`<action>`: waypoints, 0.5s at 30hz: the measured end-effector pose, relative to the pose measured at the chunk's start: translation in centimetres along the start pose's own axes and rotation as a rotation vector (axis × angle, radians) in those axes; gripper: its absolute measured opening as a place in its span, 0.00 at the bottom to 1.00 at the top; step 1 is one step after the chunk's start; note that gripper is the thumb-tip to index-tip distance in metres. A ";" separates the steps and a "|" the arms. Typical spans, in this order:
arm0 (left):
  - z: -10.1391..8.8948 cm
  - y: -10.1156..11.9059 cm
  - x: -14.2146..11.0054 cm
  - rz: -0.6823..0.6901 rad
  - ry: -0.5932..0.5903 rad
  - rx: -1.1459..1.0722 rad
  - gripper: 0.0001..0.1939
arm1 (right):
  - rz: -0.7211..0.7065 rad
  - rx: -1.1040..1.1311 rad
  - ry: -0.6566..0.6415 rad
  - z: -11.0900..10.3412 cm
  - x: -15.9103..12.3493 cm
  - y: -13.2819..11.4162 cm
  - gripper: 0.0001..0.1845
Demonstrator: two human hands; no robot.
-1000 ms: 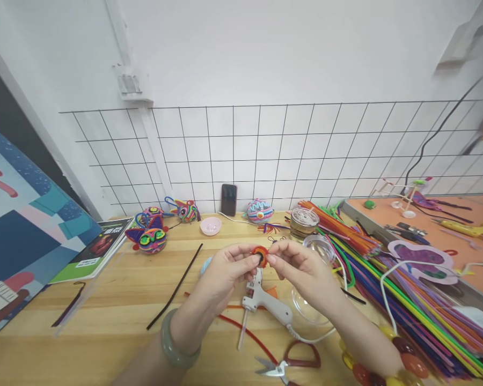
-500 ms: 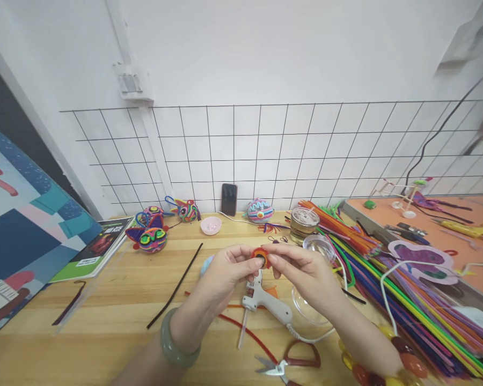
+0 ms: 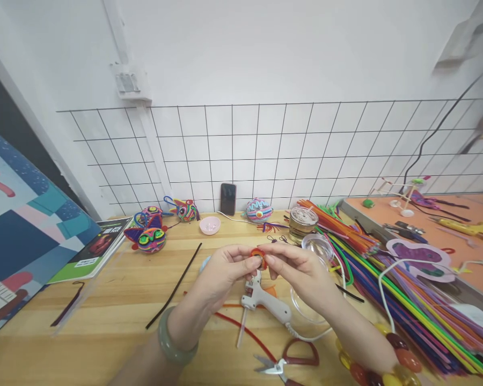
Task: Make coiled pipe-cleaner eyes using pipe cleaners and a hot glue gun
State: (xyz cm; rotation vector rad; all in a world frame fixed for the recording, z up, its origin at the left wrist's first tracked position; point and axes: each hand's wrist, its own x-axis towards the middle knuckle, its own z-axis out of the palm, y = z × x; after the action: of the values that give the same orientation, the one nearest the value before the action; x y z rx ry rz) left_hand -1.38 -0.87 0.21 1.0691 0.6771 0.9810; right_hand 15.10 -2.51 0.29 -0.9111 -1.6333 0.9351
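Observation:
Between the fingertips of both hands is a small coiled pipe cleaner piece (image 3: 258, 252), red and orange with a dark middle. My left hand (image 3: 233, 268) pinches it from the left, thumb in front. On the other side my right hand (image 3: 293, 268) grips its edge between thumb and fingers. Just below the hands lies a white hot glue gun (image 3: 269, 306), its nozzle partly hidden by them. A red pipe cleaner (image 3: 245, 327) runs under the glue stick toward scissors with dark red handles (image 3: 279, 367). Part of a light blue ball shows behind my left hand.
Bundled coloured pipe cleaners (image 3: 402, 289) spread along the right. A glass jar (image 3: 303, 222), a pink bowl (image 3: 210, 225), a phone (image 3: 228, 199) and colourful wrapped ornaments (image 3: 151, 238) stand toward the wall. A black pipe cleaner (image 3: 175, 284) lies at left.
The fingertips of my right hand have closed in slightly on the coiled piece, and it appears a little tilted. The rest of the scene shifts only slightly with the camera.

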 end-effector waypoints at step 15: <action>0.6 -0.3 0.0 -0.075 -0.058 -0.129 0.08 | -0.061 -0.024 -0.013 0.2 -0.1 0.2 0.12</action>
State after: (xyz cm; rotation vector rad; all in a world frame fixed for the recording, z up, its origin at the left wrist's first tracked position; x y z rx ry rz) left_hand -0.75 -1.14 0.11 0.9484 0.5944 0.9133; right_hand 14.98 -2.57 -0.01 -0.8681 -1.6771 0.8830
